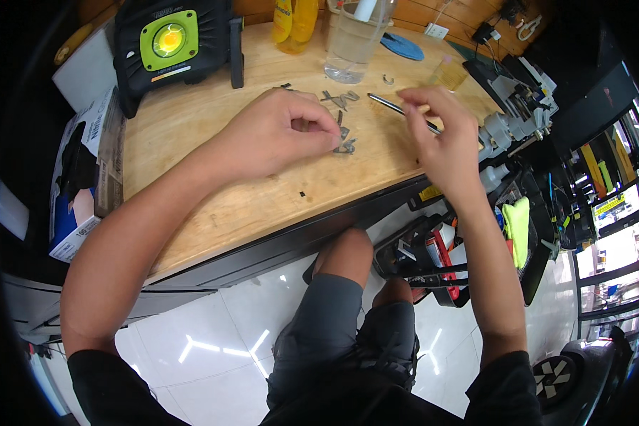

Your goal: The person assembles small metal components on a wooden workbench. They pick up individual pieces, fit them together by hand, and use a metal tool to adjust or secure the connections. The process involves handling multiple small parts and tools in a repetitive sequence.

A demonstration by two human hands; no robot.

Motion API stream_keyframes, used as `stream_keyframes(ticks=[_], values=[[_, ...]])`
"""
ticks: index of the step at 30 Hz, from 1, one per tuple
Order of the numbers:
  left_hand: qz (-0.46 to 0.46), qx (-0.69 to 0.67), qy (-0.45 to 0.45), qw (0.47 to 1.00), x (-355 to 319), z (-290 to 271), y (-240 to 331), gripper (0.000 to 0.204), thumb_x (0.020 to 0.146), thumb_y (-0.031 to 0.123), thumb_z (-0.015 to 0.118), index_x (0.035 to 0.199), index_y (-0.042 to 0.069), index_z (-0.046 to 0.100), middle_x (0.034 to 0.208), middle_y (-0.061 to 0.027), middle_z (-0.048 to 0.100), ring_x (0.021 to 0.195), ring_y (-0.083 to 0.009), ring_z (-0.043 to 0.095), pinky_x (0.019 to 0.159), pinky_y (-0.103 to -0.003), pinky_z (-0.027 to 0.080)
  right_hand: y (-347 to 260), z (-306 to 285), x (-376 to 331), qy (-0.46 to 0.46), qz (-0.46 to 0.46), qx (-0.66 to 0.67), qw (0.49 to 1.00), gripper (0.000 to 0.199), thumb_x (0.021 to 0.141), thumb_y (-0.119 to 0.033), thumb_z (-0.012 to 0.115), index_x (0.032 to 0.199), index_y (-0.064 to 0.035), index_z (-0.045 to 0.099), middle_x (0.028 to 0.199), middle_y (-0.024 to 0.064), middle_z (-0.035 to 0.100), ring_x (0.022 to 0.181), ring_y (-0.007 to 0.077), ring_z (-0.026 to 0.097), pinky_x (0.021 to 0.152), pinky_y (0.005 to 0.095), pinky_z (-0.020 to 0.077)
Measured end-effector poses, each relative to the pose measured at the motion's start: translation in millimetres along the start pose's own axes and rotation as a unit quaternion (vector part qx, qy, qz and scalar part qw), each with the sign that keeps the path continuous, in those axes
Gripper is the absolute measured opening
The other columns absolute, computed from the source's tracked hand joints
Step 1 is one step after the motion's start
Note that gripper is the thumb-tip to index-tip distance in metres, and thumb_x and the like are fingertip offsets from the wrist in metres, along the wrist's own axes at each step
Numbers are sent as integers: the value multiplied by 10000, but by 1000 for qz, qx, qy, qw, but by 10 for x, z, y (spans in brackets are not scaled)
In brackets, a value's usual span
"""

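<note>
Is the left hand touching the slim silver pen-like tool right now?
Apart. The head view shows bare wooden tabletop between the left hand and the slim silver pen-like tool, which lies off to its right.

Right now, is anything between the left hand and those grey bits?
Nothing visible: the left hand is right at the nearest grey bits, though whether it touches them is unclear. The metallic pen-like tool is off to their upper right, by the right hand.
</note>
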State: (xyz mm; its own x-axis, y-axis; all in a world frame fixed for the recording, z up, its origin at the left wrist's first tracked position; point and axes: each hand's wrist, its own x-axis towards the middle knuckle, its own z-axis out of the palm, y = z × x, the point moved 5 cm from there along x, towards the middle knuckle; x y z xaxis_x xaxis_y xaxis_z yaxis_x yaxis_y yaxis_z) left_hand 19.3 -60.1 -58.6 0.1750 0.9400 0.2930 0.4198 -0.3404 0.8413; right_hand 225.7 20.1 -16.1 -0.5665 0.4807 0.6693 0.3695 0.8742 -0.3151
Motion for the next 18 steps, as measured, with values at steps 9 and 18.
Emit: stream_keyframes(ticks=[9, 18], values=[[12, 22, -25, 999, 23, -21, -42, 157, 877, 111, 682, 925, -25, 745, 854, -50, 618, 807, -131, 582, 737, -278, 451, -524, 311, -247, -29, -127, 15, 991, 247, 761, -120, 844, 986, -70, 755, 967, 56, 681, 791, 233, 668, 672, 351, 550], [-9, 4, -29, 1000, 71, -28, -118, 166, 865, 135, 686, 895, -23, 728, 874, -68, 655, 843, -155, 604, 775, -301, 469, -501, 378, -189, -38, -140, 38, 989, 148, 802, -19, 782, 924, -23, 699, 985, 95, 661, 805, 263, 654, 672, 338, 532]])
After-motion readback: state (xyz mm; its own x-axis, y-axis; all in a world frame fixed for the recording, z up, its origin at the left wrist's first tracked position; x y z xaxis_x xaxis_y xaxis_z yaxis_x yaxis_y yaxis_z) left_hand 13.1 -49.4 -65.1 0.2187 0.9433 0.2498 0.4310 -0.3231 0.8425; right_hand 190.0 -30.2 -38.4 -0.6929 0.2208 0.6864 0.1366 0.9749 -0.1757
